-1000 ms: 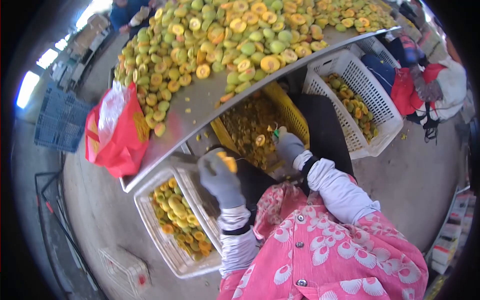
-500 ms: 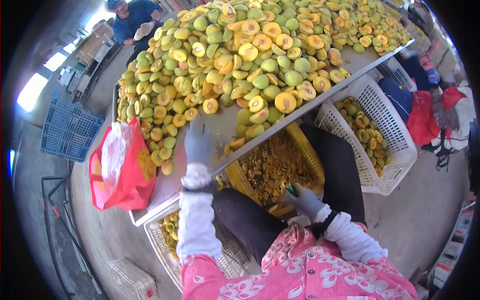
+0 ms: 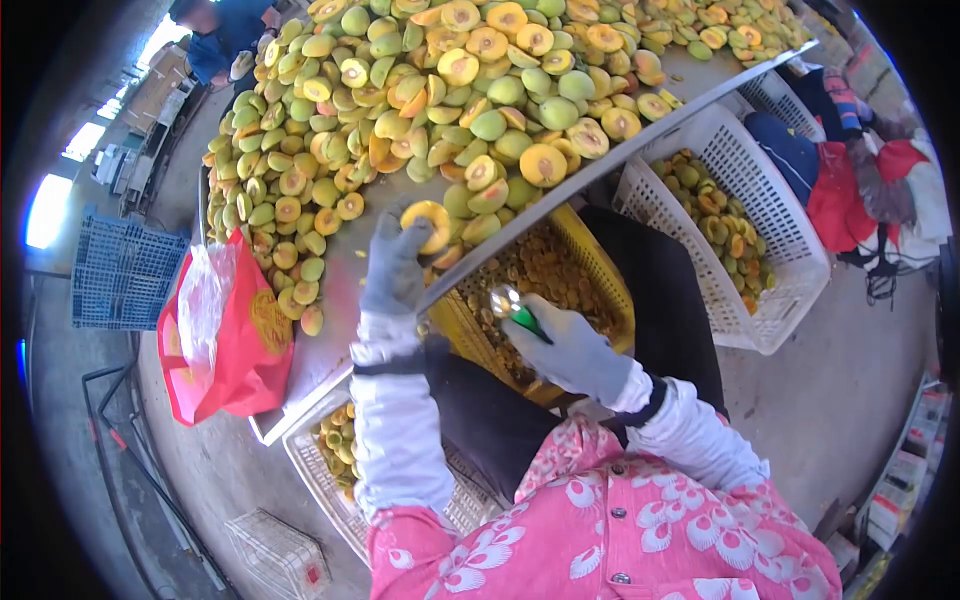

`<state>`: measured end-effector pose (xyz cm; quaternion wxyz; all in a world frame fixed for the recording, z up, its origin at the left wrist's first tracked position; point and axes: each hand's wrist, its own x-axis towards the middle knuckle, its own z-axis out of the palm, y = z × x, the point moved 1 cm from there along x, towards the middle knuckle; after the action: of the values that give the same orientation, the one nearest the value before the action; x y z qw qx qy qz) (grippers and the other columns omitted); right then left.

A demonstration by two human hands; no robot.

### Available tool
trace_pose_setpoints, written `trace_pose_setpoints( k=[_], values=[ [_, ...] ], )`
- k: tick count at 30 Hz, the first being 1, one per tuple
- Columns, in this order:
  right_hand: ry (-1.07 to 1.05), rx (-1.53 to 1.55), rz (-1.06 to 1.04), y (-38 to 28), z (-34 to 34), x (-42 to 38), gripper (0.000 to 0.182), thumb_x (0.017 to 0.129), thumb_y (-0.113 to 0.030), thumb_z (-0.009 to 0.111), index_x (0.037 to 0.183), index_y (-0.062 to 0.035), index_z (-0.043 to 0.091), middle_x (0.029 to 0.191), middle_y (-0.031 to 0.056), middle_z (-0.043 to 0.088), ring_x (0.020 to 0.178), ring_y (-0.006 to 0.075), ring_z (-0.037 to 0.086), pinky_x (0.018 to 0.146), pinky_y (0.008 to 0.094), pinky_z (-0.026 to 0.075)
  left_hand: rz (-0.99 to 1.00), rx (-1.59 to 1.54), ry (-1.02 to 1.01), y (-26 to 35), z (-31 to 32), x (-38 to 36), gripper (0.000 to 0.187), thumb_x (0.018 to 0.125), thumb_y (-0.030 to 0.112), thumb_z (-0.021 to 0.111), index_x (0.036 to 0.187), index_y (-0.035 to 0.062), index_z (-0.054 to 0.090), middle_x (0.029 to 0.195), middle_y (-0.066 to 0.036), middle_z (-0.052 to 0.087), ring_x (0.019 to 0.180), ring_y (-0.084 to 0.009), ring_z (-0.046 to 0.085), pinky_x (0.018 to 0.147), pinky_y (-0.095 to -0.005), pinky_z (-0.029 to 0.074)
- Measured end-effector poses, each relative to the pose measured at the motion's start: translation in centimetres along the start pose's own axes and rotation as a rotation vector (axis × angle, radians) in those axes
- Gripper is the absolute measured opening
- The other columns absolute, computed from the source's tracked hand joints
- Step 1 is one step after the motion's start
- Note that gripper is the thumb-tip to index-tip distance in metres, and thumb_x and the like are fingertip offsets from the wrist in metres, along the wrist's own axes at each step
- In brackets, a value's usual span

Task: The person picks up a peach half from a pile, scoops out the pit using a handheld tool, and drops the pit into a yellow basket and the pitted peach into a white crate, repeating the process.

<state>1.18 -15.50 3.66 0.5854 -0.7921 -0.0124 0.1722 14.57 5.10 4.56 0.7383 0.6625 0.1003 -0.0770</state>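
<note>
Since the half-second-earlier view, my left hand (image 3: 397,268) has moved from flat on the bare metal to closing on a peach half (image 3: 428,222), and my right hand (image 3: 568,348) has risen from beside my lap to the front edge of the table.

Item 1, nearest: right hand, gloved, clenched on a green-handled pitting tool (image 3: 516,312) whose shiny tip points up toward the table's edge. Risk: the tip stands close to the left wrist; a hurried lift could nick the glove.

Item 2: yellow crate (image 3: 600,262) under the table's front edge, holding pits and scraps. Risk: a flicked pit may miss it and land on the floor or in a white basket.

Item 3: left hand, gloved, fingers wrapped round the peach half, cut face up, near the table's front edge. Risk: wet fruit in a fabric glove may slip and roll off that edge.

Item 4: white basket (image 3: 775,200), right of the yellow crate, part filled with fruit; another white basket (image 3: 330,480) at the left below the table.

Item 5: red bag (image 3: 240,340) at the table's left corner.

Item 6: peach pile (image 3: 450,80) across the table's middle and far side. Risk: pulling one from the foot could set neighbours rolling over the front edge.

Item 7, farthest: another person's blue sleeve (image 3: 215,45) at the table's far left corner.
</note>
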Motion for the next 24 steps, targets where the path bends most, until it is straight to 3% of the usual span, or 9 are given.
trace_pose_setpoints(
  k=[2, 5, 7, 8, 10, 11, 13, 19, 24],
  values=[
    [0.053, 0.011, -0.157, -2.7, 0.9, -0.9, 0.025, 0.098, -0.029, 0.058, 0.098, -0.0038, 0.055, 0.071, 0.0233, 0.063, 0.067, 0.0438, 0.064, 0.059, 0.0461, 0.048, 0.047, -0.226, -0.141, -0.6, 1.4, -5.8, 0.028, 0.089, 0.018, 0.067, 0.109, 0.0007, 0.058, 0.101, -0.007, 0.065, 0.089, -0.0138, 0.064, 0.074, -0.0300, 0.053],
    [0.154, 0.021, -0.375, -3.3, 2.4, -2.4, 0.025, 0.097, -0.028, 0.059, 0.098, -0.0032, 0.055, 0.073, 0.0246, 0.063, 0.069, 0.0450, 0.063, 0.059, 0.0479, 0.048, 0.273, -0.054, -0.211, -1.4, 2.7, -11.3, 0.027, 0.095, 0.021, 0.061, 0.113, 0.0007, 0.061, 0.106, -0.007, 0.064, 0.087, -0.0151, 0.063, 0.077, -0.0296, 0.052],
    [0.172, -0.035, -0.401, -3.4, 3.2, -4.2, 0.025, 0.097, -0.028, 0.059, 0.098, -0.0029, 0.055, 0.072, 0.0247, 0.062, 0.070, 0.0450, 0.063, 0.059, 0.0485, 0.048, 0.839, 0.608, 0.009, -0.9, 3.4, -14.4, 0.028, 0.099, 0.019, 0.054, 0.118, -0.0015, 0.057, 0.089, -0.008, 0.063, 0.083, -0.0160, 0.063, 0.072, -0.0284, 0.052],
    [0.193, -0.085, -0.416, -3.5, 3.5, -5.1, 0.025, 0.097, -0.027, 0.059, 0.098, -0.0027, 0.055, 0.072, 0.0248, 0.062, 0.071, 0.0450, 0.063, 0.059, 0.0490, 0.048, 0.852, 0.607, 0.019, -0.9, 3.4, -15.5, 0.028, 0.099, 0.019, 0.054, 0.118, -0.0015, 0.057, 0.089, -0.008, 0.063, 0.083, -0.0160, 0.063, 0.072, -0.0284, 0.052],
    [0.219, -0.088, -0.455, -3.7, 4.2, -6.5, 0.025, 0.098, -0.027, 0.058, 0.099, -0.0027, 0.054, 0.072, 0.0245, 0.062, 0.072, 0.0451, 0.063, 0.060, 0.0494, 0.048, 0.241, -0.148, -0.070, -1.3, 3.5, -16.9, 0.037, 0.103, 0.029, 0.047, 0.119, -0.0028, 0.058, 0.087, -0.008, 0.062, 0.077, -0.0146, 0.060, 0.068, -0.0276, 0.049],
    [0.249, -0.084, -0.481, -3.8, 4.5, -7.0, 0.025, 0.098, -0.027, 0.058, 0.100, -0.0027, 0.053, 0.072, 0.0243, 0.062, 0.073, 0.0453, 0.063, 0.060, 0.0498, 0.048, 0.253, -0.148, -0.071, -1.2, 4.1, -17.3, 0.037, 0.103, 0.029, 0.047, 0.119, -0.0028, 0.058, 0.087, -0.008, 0.062, 0.077, -0.0146, 0.060, 0.068, -0.0276, 0.049],
    [0.267, -0.065, -0.506, -3.9, 4.8, -7.8, 0.025, 0.098, -0.027, 0.058, 0.101, -0.0030, 0.052, 0.073, 0.0245, 0.062, 0.074, 0.0457, 0.063, 0.060, 0.0499, 0.048, 0.931, 0.467, 0.298, 0.1, 5.6, -18.4, 0.050, 0.105, 0.040, 0.039, 0.113, -0.0032, 0.061, 0.086, -0.008, 0.062, 0.073, -0.0135, 0.058, 0.064, -0.0256, 0.048],
    [0.268, -0.024, -0.516, -4.2, 5.4, -9.3, 0.023, 0.097, -0.024, 0.059, 0.103, -0.0034, 0.050, 0.074, 0.0256, 0.062, 0.076, 0.0475, 0.062, 0.060, 0.0500, 0.048, 0.390, -0.176, 0.189, 1.8, 6.5, -22.2, 0.052, 0.106, 0.043, 0.035, 0.108, -0.0010, 0.064, 0.091, -0.009, 0.065, 0.079, -0.0124, 0.058, 0.071, -0.0257, 0.048],
    [0.166, 0.028, -0.500, -4.8, 5.6, -10.5, 0.022, 0.097, -0.023, 0.059, 0.102, -0.0027, 0.051, 0.074, 0.0277, 0.061, 0.077, 0.0501, 0.060, 0.060, 0.0509, 0.048, 0.466, -0.087, 0.185, 2.8, 6.1, -23.8, 0.047, 0.105, 0.036, 0.040, 0.104, -0.0034, 0.065, 0.095, -0.012, 0.069, 0.077, -0.0136, 0.061, 0.073, -0.0265, 0.049]
  ],
)
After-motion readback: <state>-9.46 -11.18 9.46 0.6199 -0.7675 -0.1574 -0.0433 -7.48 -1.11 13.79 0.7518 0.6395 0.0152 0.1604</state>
